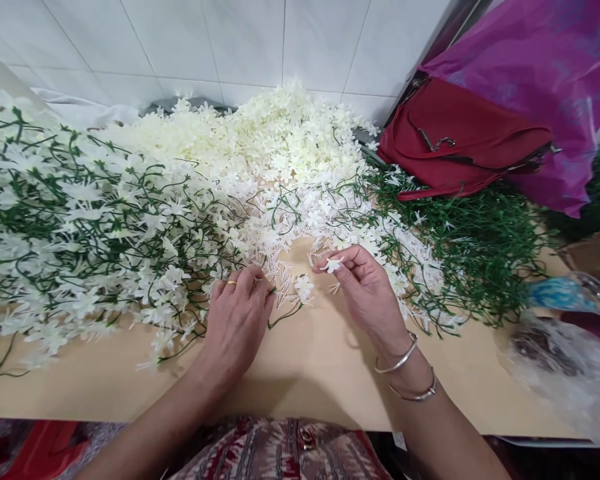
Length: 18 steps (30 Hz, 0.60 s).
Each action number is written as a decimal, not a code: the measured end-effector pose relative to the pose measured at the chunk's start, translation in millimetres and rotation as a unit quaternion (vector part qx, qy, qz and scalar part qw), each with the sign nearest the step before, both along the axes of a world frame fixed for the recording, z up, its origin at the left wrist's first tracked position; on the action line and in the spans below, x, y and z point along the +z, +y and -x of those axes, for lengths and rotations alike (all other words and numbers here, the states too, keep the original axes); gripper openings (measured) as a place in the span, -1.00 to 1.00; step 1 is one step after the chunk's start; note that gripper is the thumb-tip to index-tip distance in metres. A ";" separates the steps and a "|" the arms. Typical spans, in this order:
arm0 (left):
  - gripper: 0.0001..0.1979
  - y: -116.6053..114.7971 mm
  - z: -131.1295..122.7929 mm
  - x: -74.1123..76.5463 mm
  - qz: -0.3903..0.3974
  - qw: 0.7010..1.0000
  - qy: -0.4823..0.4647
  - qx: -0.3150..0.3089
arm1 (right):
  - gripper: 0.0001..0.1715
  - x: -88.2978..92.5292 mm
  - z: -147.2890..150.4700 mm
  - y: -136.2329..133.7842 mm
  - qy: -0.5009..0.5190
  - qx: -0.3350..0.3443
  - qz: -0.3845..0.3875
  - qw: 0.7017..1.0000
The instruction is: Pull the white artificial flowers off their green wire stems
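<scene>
Between the thumb and forefinger of my right hand (367, 288) is a small white artificial flower (333, 265), held above the table. My left hand (239, 317) rests palm down at the edge of a heap of white flowers on green stems (145, 227). Its fingers are curled together, and a bit of green stem (272, 291) pokes out at the fingertips; the rest of the grip is hidden. In the gap between my hands lies a loose white flower (304, 288), close to a curved green stem (286, 316).
Pale yellow-white blossoms (300, 130) are piled against the tiled wall. To the right lie bare green stems (490, 247), with a red handbag (470, 137) and a purple plastic bag (560, 87) behind. A blue-and-white cup (563, 293) and a clear plastic bag (570, 373) stand at the right edge.
</scene>
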<state>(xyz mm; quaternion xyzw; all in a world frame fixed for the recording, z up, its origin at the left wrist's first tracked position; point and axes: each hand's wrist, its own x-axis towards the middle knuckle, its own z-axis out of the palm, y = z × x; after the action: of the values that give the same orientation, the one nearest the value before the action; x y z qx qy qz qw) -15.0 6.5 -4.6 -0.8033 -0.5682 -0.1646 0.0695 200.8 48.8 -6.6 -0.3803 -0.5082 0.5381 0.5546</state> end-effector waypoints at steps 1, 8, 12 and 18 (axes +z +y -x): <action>-0.93 0.5 0.0 -0.4 0.002 1.000 -0.001 -0.001 | -0.87 -0.7 -0.1 0.2 0.003 -0.001 0.002 1.000; -0.95 -2.4 1.9 7.5 -0.048 0.996 -0.068 -0.030 | -0.82 -4.2 -2.8 2.5 -0.034 -0.038 0.024 0.998; -0.89 -7.7 -2.5 18.1 -0.067 0.973 -0.206 -0.080 | -0.80 -0.4 -0.9 0.8 -0.055 -0.031 0.042 0.997; -0.95 -9.3 -16.0 5.9 0.212 0.848 -0.475 -0.108 | -0.74 0.4 0.2 -1.1 -0.077 0.045 0.084 0.993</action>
<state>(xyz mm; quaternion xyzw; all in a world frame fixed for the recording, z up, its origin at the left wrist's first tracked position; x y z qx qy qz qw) 1.0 -2.8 1.3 -0.6787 -0.4627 -0.4078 -0.3986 200.6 47.8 -6.2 -0.4425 -0.5188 0.5723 0.4555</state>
